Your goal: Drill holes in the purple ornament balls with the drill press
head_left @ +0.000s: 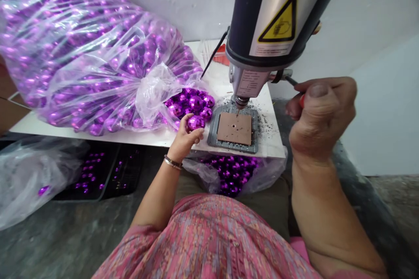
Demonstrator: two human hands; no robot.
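Note:
My left hand (188, 136) has its thumb and fingers curled round a shiny purple faceted ball (196, 122) at the edge of a loose heap of similar balls (193, 101). My right hand (322, 111) is closed on the feed lever (290, 79) of a bench drill press (250, 63); a bit of red shows between its fingers. Under the chuck (241, 102), the thin bit points down at a square brown block (234, 128) with a small hole in its middle. That block lies on the grey drill base (212, 136), and no ball is on it.
A big clear bag of purple balls (98, 52) fills the table's left side. Dark shavings (266, 124) litter the white table (276, 146) around the base. Below the front edge hangs an open bag of balls (234, 174). Black trays (94, 174) sit lower left.

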